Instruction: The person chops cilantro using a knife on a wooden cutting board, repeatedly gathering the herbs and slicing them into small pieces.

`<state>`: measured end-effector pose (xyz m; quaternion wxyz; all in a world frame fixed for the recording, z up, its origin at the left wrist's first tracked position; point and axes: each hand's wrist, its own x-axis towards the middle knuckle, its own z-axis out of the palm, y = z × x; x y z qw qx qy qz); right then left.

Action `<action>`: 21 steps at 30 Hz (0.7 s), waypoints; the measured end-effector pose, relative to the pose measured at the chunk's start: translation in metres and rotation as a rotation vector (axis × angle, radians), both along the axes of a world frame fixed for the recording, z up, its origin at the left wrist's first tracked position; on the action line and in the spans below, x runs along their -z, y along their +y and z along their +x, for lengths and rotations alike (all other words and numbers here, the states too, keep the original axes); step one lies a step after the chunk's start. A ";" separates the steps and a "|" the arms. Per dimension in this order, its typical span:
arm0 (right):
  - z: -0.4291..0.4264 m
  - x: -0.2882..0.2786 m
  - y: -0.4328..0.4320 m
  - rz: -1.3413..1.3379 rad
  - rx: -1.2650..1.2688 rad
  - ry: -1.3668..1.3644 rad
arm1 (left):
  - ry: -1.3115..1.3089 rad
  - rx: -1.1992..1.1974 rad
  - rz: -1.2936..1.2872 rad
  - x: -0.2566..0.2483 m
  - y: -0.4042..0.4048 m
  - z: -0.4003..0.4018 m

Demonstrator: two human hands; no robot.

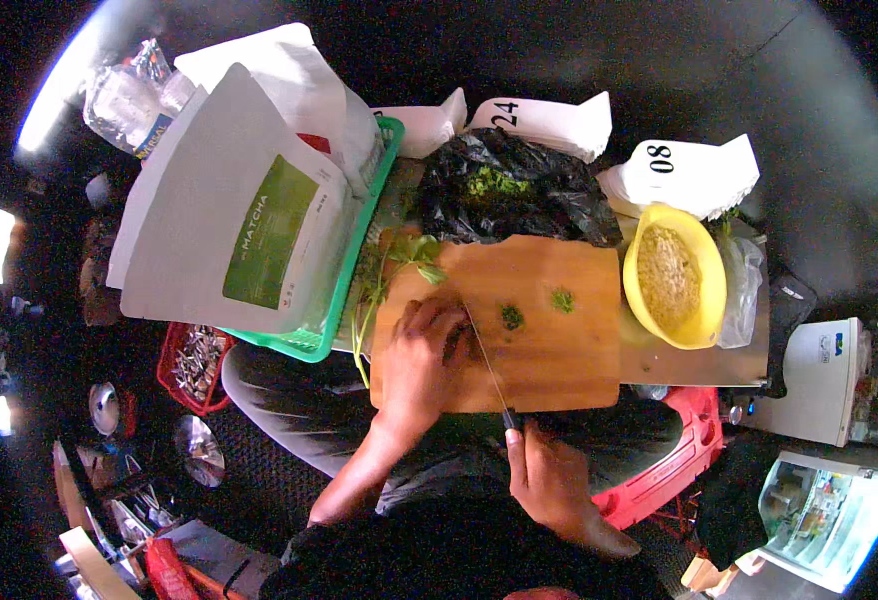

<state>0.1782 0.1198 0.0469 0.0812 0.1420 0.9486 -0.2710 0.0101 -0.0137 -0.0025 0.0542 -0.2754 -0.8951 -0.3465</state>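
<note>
My right hand [548, 476] is closed round the dark handle of a knife [493, 371], whose thin blade points away across a wooden cutting board [559, 360]. Beside the blade's left face, my left hand [428, 345] presses down on the board with curled fingers; what lies beneath them is too dark to tell. Two small piles of chopped green herbs, one dark [512, 316] and one lighter [562, 301], lie right of the blade. Leafy green stems [416, 259] rest over the board's left edge. Behind the board, more greens [495, 182] lie in a black plastic bag [446, 210].
A green plastic basket [334, 315] with large pouches [191, 247] stands at left. At right are a yellow bowl [713, 319] of pale crumbly food and a clear plastic bag [743, 292]. White numbered cards [540, 124] stand behind. A red basket [165, 360] of cutlery is lower left.
</note>
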 end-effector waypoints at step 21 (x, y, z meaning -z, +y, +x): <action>-0.006 0.020 0.015 -0.238 0.145 0.168 | -0.024 -0.017 0.130 -0.004 0.001 0.001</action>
